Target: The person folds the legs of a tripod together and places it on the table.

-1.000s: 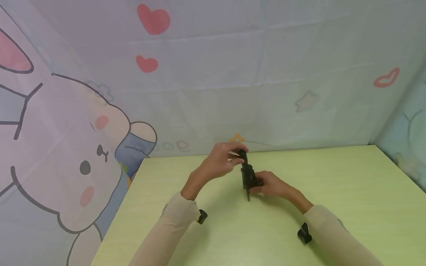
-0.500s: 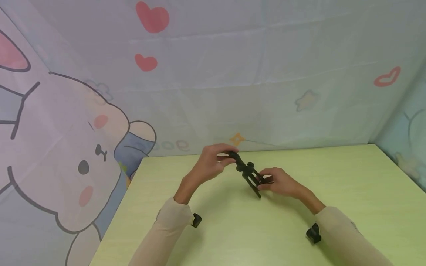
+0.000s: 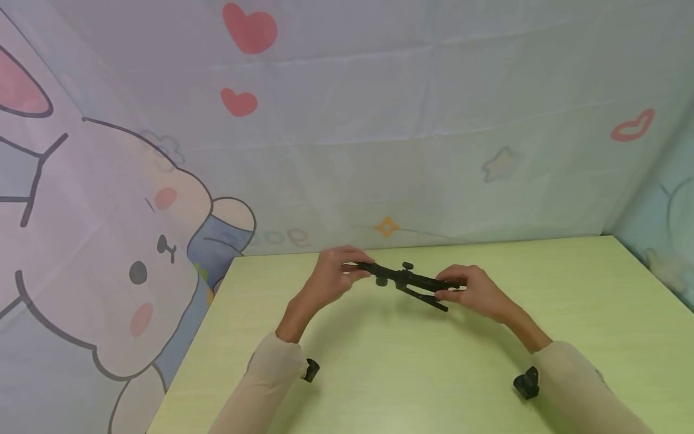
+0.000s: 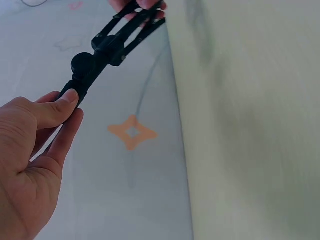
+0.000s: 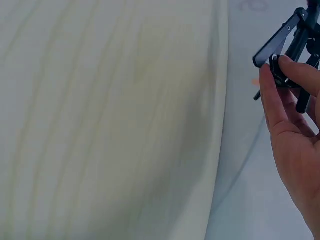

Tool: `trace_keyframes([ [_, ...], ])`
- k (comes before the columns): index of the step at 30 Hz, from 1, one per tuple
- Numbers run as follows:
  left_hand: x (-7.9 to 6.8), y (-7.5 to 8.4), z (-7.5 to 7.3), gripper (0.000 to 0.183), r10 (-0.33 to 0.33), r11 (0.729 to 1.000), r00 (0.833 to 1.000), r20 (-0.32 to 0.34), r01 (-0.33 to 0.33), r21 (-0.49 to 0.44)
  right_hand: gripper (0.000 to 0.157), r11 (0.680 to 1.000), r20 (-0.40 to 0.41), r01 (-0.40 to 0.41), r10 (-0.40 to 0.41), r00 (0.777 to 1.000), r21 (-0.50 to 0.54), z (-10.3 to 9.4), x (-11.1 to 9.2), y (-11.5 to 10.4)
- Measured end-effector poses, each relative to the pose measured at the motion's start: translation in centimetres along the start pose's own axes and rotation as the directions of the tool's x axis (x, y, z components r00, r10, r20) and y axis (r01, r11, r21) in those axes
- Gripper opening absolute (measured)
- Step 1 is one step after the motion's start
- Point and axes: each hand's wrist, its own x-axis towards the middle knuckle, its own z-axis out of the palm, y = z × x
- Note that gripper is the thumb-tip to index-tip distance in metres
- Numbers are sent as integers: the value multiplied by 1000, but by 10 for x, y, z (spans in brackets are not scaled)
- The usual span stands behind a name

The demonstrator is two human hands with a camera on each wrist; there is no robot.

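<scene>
A small black tripod [image 3: 402, 278] is held above the table between both hands, lying nearly level. My left hand [image 3: 332, 276] pinches its narrow end between thumb and fingers. The left wrist view shows a round knob [image 4: 83, 65] on its body just beyond the left thumb. At the opposite end my right hand [image 3: 478, 293] grips the tripod among its legs. One leg [image 3: 432, 301] angles away from the others, toward the front. In the right wrist view the thumb and fingers of the right hand [image 5: 295, 135] pinch a part at the leg end, with leg tips standing out around them.
Below the hands spreads a light yellow-green table [image 3: 374, 374]. Its back edge meets a pale fabric backdrop [image 3: 347, 181] printed with hearts and a large rabbit [image 3: 119, 241]. A small black device [image 3: 527, 383] sits at the right sleeve, another [image 3: 311, 370] at the left.
The tripod has swung from nearly upright in the head view to nearly level. The left hand has moved left and slightly down, the right hand to the right and slightly up.
</scene>
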Motion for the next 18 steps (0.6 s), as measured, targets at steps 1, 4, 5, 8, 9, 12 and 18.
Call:
trace_keyframes([
  [1,-1,-3,1,23,-7,1000,1000,6,7,10,27,1000,-19,7,-7,1000,-12,-1,-1,0],
  [4,-5,-10,4,24,-30,999,999,21,29,46,25,999,-62,14,-17,998,-43,-5,-3,-1],
  [5,-7,-13,6,25,-37,998,999,27,35,59,24,998,-71,16,-20,997,-54,-6,-4,-2],
  [8,-11,-20,10,25,-64,995,997,38,61,84,23,997,-81,28,-34,996,-73,-8,-5,-4],
  [9,-12,-22,12,25,-72,994,997,41,68,86,23,996,-80,37,-43,996,-75,-8,-5,-5],
  [12,-16,-27,17,25,-93,992,994,61,87,92,22,995,-78,69,-75,994,-78,-9,-5,-5],
  [18,-20,-34,26,22,-136,985,983,120,121,124,22,989,-69,99,-107,992,-112,-8,-5,0],
])
